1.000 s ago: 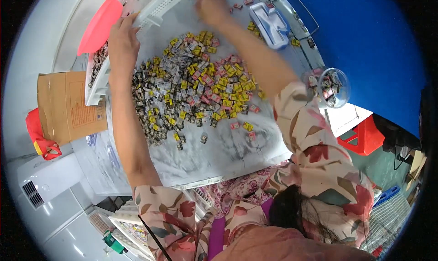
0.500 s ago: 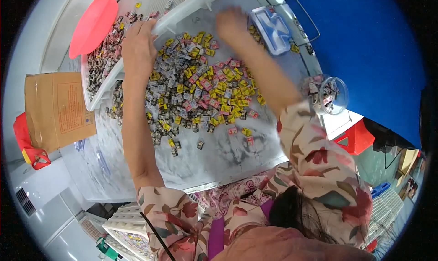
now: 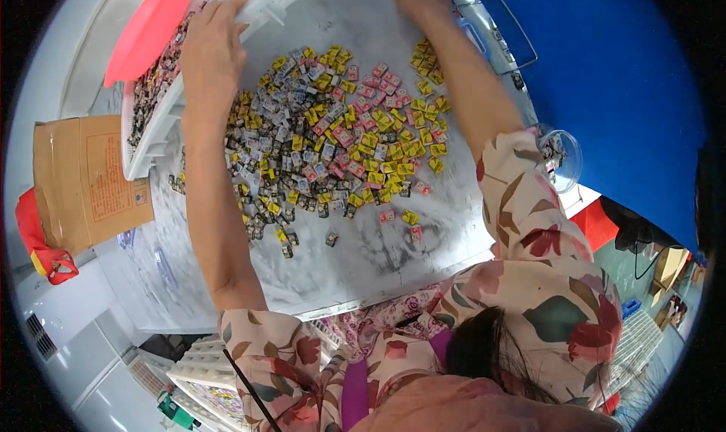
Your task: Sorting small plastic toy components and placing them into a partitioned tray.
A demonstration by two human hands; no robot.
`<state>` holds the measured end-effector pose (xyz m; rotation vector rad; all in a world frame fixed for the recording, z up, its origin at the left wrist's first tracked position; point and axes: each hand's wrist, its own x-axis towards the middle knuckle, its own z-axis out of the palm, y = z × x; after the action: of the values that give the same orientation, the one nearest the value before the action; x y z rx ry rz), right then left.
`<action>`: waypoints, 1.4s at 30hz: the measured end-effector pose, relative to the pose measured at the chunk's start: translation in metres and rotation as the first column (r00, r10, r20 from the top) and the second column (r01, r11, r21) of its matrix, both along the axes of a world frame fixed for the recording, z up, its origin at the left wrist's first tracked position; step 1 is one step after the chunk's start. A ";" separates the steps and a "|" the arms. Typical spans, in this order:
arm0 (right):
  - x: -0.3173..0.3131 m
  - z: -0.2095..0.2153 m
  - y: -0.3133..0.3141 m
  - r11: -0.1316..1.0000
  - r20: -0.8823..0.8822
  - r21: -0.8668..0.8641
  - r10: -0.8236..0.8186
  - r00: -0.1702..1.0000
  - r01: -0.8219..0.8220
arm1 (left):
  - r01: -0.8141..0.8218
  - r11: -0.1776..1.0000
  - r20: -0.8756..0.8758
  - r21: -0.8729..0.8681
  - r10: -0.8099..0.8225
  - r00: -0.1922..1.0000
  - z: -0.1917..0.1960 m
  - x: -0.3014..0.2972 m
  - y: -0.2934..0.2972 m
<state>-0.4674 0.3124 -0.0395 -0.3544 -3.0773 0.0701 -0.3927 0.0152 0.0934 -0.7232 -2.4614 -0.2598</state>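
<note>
Across the middle of the frame, a loose heap of small packets, yellow, pink, grey and black, lay spread on the worktop. At the upper left, the person's left hand was placed over the rim of a white tray, which held many dark and pink pieces; how firmly it was grasping, one could not tell. At the top edge, the right hand was partly cut off, so its grip could not be judged either.

As a judgement, the main danger was in the tray: if the left hand pulled or pressed unevenly on the rim, the tray might tilt and spill its pieces into the heap. Also, the right forearm passed near the yellow packets, and a wide sweep could scatter them. The open clear jar, just beside the right sleeve, could be knocked by the elbow.

The worktop was pale, with grey streaks and dark smudges. A pink basin leaned at the upper left, with a cardboard box below. Blue sheeting filled the upper right, and white crates stood at the lower left.
</note>
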 end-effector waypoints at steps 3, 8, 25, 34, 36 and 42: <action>-0.008 0.025 0.035 0.927 0.045 -0.346 0.173 0.984 -0.147 | 0.025 0.999 0.008 0.023 -0.025 1.000 -0.003 0.000 -0.017; -0.031 0.020 0.038 0.915 0.112 -0.361 0.236 0.965 -0.182 | 0.004 0.999 0.088 0.039 -0.008 0.996 -0.012 0.005 -0.005; 0.128 -0.035 -0.103 0.709 -0.480 0.047 0.634 0.607 -0.704 | 0.344 0.666 0.116 0.662 -0.545 0.831 -0.059 -0.005 0.007; 0.199 0.005 -0.089 0.331 -0.411 -0.564 0.682 0.605 -0.757 | -0.073 0.997 0.136 0.021 0.070 0.988 -0.065 0.044 0.016; 0.211 0.029 -0.078 0.525 -0.271 -0.472 0.678 0.683 -0.708 | -0.169 0.983 0.040 0.065 0.167 0.985 -0.102 0.029 -0.054; 0.268 -0.025 -0.020 0.746 -0.431 -0.054 0.582 0.690 -0.663 | -0.515 0.758 0.093 0.401 0.526 0.845 -0.063 0.148 -0.160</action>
<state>-0.1989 0.2927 -0.0646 0.6614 -2.6307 0.4297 -0.2450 -0.1446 0.0302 0.1531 -2.3521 -0.5234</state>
